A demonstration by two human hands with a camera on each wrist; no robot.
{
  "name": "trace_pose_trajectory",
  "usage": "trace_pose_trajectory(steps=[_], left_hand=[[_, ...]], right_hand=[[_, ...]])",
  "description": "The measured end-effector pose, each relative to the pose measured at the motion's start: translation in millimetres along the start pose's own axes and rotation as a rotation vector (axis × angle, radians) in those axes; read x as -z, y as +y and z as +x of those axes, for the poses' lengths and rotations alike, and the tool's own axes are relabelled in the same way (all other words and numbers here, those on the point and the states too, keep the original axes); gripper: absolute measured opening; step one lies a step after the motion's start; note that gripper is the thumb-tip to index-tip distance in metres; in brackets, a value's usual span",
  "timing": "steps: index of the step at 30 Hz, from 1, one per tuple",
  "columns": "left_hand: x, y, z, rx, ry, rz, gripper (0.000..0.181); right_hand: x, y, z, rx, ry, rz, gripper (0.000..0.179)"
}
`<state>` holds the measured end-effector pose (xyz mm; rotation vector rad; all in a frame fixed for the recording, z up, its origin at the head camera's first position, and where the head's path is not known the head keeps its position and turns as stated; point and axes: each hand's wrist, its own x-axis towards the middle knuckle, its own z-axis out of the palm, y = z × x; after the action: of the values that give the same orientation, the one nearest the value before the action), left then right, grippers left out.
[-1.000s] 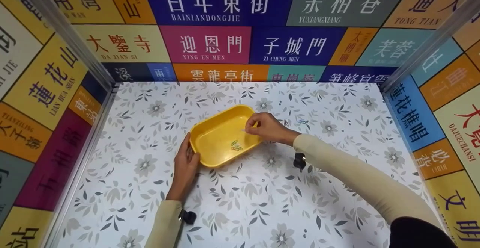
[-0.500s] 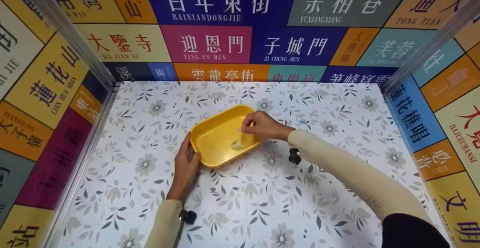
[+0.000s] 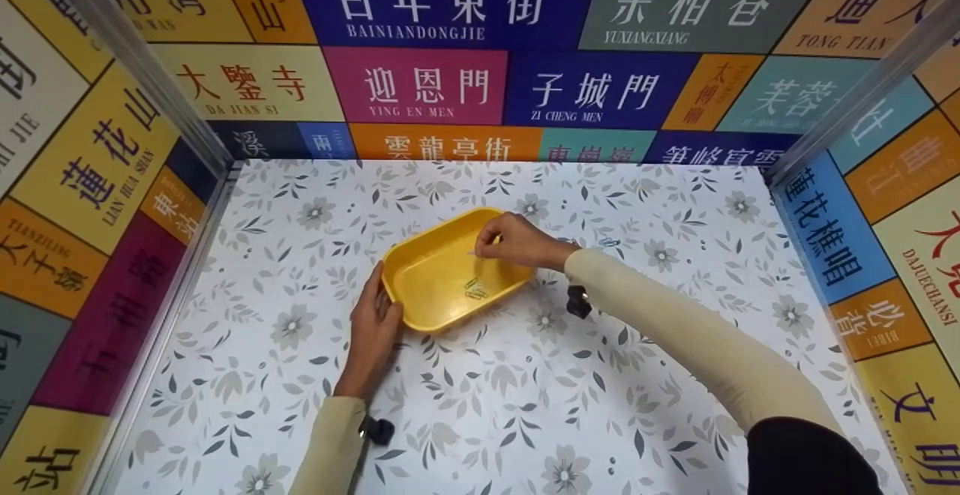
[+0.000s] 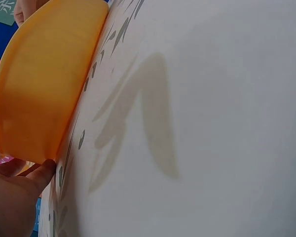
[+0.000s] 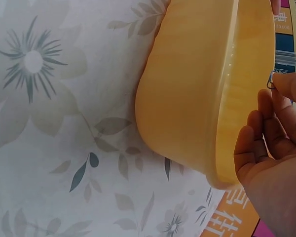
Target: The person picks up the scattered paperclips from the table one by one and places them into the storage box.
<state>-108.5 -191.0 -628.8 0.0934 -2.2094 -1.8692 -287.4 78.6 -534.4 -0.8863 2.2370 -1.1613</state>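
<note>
A yellow plastic tray [image 3: 427,285] sits at an angle on the table, with several paper clips [image 3: 475,289] lying inside near its front wall. My left hand [image 3: 376,322] holds the tray's left end, thumb on the near side and fingers on the far side; in the left wrist view the fingertips touch the end wall near its base. Over the tray's right part, my right hand [image 3: 519,242] pinches a paper clip [image 5: 271,80] between thumb and forefinger, the other fingers loosely curled. That clip is above the tray floor.
Loose paper clips [image 3: 611,243] lie on the table to the right of the tray, some partly hidden behind the right wrist. The table [image 3: 480,420] has a floral cover. Printed panels [image 3: 420,90] wall it at the back and both sides.
My right hand has moved a little left and slightly farther over the tray with the pinched paper clip. The left hand and tray stay about where they were.
</note>
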Motion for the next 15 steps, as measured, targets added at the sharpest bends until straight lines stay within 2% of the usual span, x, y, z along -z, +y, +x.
trace_pose_trajectory(steps=[6,15], left_hand=[[0.2,-0.9,1.1,-0.017,0.000,-0.003,0.075],[-1.3,0.1,1.2,0.029,-0.003,-0.020,0.077]], right_hand=[[-8.7,-0.8,9.7,-0.010,-0.007,0.018,0.012],[-22.0,-3.9,23.2,0.013,-0.039,-0.012,0.012]])
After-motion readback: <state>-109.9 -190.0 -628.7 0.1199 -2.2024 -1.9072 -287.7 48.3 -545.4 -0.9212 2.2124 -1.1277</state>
